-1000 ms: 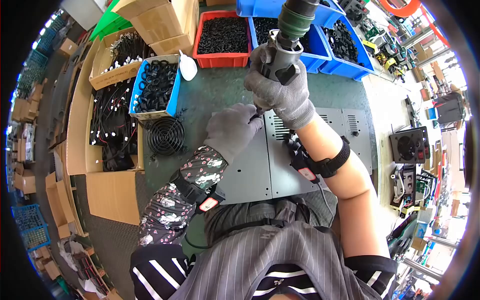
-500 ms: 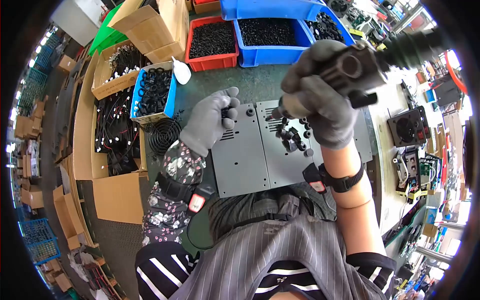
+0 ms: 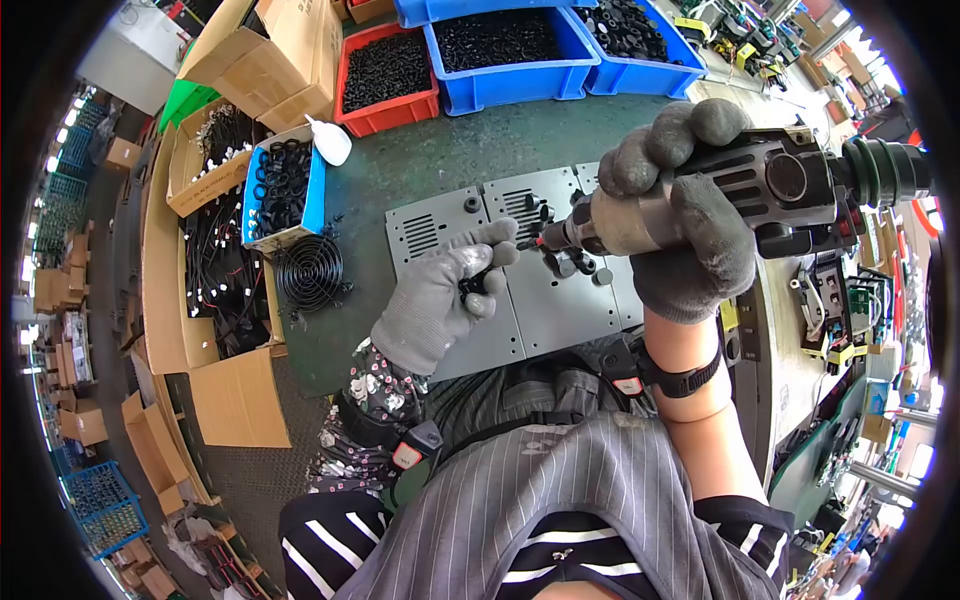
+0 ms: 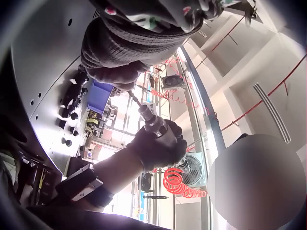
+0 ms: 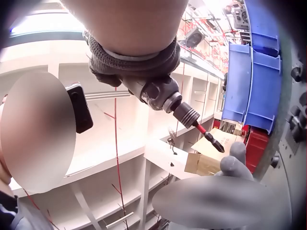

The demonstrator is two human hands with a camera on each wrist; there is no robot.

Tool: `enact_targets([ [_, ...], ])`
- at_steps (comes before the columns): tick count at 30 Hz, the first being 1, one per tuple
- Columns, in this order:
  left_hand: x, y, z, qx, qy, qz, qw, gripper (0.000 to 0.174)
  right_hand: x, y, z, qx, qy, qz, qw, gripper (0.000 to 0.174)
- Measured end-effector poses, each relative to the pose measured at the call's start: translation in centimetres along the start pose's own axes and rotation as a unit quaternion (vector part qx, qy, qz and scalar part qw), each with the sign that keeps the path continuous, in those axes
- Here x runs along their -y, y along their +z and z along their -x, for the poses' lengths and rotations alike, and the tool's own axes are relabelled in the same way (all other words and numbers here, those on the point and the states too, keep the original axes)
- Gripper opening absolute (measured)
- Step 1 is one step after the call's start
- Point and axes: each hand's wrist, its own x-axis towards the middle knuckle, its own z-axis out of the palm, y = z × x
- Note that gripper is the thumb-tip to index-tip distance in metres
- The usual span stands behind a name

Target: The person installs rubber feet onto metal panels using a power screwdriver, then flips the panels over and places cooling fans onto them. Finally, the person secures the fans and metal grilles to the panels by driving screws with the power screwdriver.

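My gloved right hand (image 3: pixel 685 215) grips a power screwdriver (image 3: pixel 800 185) that lies nearly level, its bit pointing left. In the right wrist view the bit (image 5: pixel 213 143) is dark with a red band. My gloved left hand (image 3: pixel 430 305) has curled fingers around small black parts (image 3: pixel 472 286), mostly hidden. Its fingertips are right at the tip of the bit. Below both hands lie grey slotted metal panels (image 3: pixel 565 315). A black rubber foot (image 3: pixel 472 204) sits on the left panel, and several loose black feet (image 3: pixel 572 263) are heaped on the middle one.
Along the back stand a red bin (image 3: pixel 392 120) and a blue bin (image 3: pixel 520 88) of small black parts. Leftward are a blue box (image 3: pixel 312 195) of black rings, a white bottle (image 3: pixel 332 143), a round black grille (image 3: pixel 310 272) and a cardboard box (image 3: pixel 160 290) of cables.
The screwdriver was upright over the panel, then lifted and swung level, pointing left. My left hand drew back from the panel, then came right to the bit's tip.
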Motion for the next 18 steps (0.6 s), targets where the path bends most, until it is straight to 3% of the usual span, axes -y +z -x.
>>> enact_targets([
  [14,1.0,-0.2,-0.6,-0.022,0.012,0.015,1.0,0.023,0.0,-0.3,0.6,-0.029,-0.002,0.003,1.0,0.045],
  [18,1.7,-0.7,-1.0,-0.014,0.054,-0.004,0.998,0.029,-0.4,-0.5,0.3,-0.04,-0.021,-0.051,0.998,0.036],
])
